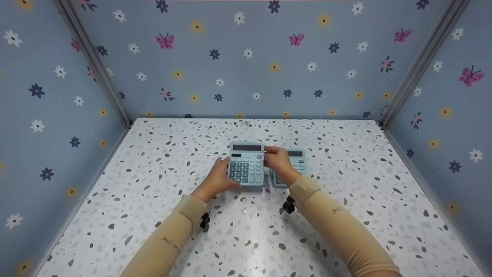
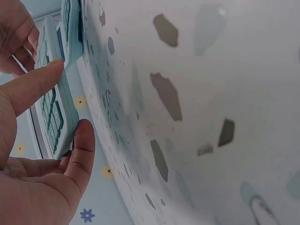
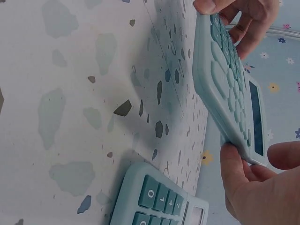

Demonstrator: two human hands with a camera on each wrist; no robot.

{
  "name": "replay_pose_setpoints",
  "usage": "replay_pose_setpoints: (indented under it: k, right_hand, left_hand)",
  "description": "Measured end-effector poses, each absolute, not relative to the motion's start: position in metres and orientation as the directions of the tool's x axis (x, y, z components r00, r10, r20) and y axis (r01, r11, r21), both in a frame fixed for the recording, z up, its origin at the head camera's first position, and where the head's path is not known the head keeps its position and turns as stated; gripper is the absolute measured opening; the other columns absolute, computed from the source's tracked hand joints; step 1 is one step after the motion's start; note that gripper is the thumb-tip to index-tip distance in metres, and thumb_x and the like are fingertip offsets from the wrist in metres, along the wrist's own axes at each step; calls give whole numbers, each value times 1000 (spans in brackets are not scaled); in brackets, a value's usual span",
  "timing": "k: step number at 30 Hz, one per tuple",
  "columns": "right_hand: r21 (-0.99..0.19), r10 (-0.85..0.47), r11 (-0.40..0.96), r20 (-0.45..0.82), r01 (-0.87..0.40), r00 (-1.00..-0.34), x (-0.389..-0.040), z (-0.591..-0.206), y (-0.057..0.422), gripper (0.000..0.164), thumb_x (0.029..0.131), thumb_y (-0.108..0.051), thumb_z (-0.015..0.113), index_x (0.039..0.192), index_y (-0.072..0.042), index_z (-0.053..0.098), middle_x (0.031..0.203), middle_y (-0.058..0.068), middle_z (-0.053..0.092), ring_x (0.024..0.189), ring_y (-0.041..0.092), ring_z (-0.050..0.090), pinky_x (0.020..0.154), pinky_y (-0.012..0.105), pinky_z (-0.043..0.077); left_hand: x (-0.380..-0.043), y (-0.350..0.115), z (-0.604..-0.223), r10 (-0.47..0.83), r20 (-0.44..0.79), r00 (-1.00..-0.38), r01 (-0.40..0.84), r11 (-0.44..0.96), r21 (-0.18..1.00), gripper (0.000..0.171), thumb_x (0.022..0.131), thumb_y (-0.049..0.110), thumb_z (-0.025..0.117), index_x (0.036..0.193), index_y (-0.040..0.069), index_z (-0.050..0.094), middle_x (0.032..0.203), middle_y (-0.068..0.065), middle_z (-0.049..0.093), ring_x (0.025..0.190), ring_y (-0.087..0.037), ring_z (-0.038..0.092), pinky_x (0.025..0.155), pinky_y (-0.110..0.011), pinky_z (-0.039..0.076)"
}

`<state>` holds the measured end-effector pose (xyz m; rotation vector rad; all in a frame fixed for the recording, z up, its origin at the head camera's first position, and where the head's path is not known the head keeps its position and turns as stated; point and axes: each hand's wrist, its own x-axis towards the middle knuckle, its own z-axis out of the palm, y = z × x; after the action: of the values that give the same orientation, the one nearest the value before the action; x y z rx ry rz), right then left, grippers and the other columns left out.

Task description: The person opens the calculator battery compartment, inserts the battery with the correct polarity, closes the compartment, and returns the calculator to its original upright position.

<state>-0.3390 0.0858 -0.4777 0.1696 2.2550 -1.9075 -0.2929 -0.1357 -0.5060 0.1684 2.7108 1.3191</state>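
Note:
A light blue calculator (image 1: 251, 152) with darker teal number keys is raised off the table, as the right wrist view shows, keys facing up. My left hand (image 1: 219, 178) grips its left side, the thumb at the lower edge and fingertips beneath. On the opposite side, my right hand (image 1: 279, 161) pinches the edge near the display. A second calculator (image 1: 296, 154) of the same kind lies on the table to the right, partly hidden behind my right hand and wrist. In the right wrist view this second calculator (image 3: 133, 187) rests flat below the raised one.
The white speckled tabletop (image 1: 153, 231) reaches back to a blue wall (image 1: 246, 69) printed with flowers and butterflies. Similar panels stand at left and right, joined by grey metal corner posts (image 1: 96, 57). Dark straps or mounts (image 1: 289, 205) hang under both wrists.

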Motion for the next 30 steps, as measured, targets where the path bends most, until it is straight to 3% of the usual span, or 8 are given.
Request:
replay_pose_setpoints:
  k: [3, 8, 14, 20, 25, 30]
  right_hand:
    - [-961, -40, 178, -223, 212, -974, -340, -481, 84, 49, 107, -3, 52, 155, 5, 53, 152, 24, 61, 131, 33, 68, 113, 43, 56]
    - [-950, -50, 208, -248, 233, -968, -341, -484, 81, 49, 107, -1, 48, 156, 6, 52, 156, 24, 58, 141, 34, 62, 117, 42, 53]
    - [-931, -81, 266, -280, 250, -957, -341, -491, 76, 53, 106, 0, 47, 159, 6, 48, 161, 25, 53, 148, 33, 55, 120, 41, 51]
    - [-917, -83, 277, -320, 286, -944, -342, -499, 75, 56, 105, 0, 47, 161, 4, 46, 164, 23, 50, 151, 32, 51, 123, 41, 48]
    - [-915, -87, 266, -336, 303, -938, -341, -499, 75, 56, 106, -3, 46, 162, 2, 45, 167, 20, 47, 153, 32, 49, 126, 44, 44]
    - [-908, -79, 290, -338, 303, -938, -344, -502, 73, 55, 107, -4, 47, 162, 2, 45, 167, 20, 47, 155, 32, 48, 127, 45, 42]
  left_hand:
    - [-295, -136, -508, 153, -72, -986, 38, 620, 784, 112, 75, 12, 96, 169, 6, 35, 171, -26, 31, 154, -42, 44, 133, -55, 29]
    - [-299, -138, -510, 157, -84, -984, 36, 636, 771, 112, 73, 15, 97, 167, 3, 37, 169, -25, 35, 153, -41, 45, 133, -54, 30]
    - [-301, -141, -516, 162, -83, -983, 41, 642, 766, 102, 70, 12, 99, 159, 2, 50, 145, -18, 51, 130, -34, 58, 127, -52, 40]
    - [-304, -142, -521, 176, -76, -981, 52, 625, 779, 93, 67, 8, 99, 151, 4, 59, 132, -14, 55, 118, -29, 56, 121, -50, 46]
    - [-305, -142, -522, 193, -62, -979, 73, 623, 779, 86, 67, 6, 98, 146, 6, 65, 130, -12, 61, 118, -29, 52, 120, -50, 46]
    - [-306, -142, -522, 175, -87, -981, 44, 629, 776, 87, 68, 9, 98, 148, 4, 62, 141, -14, 59, 126, -30, 55, 125, -51, 43]
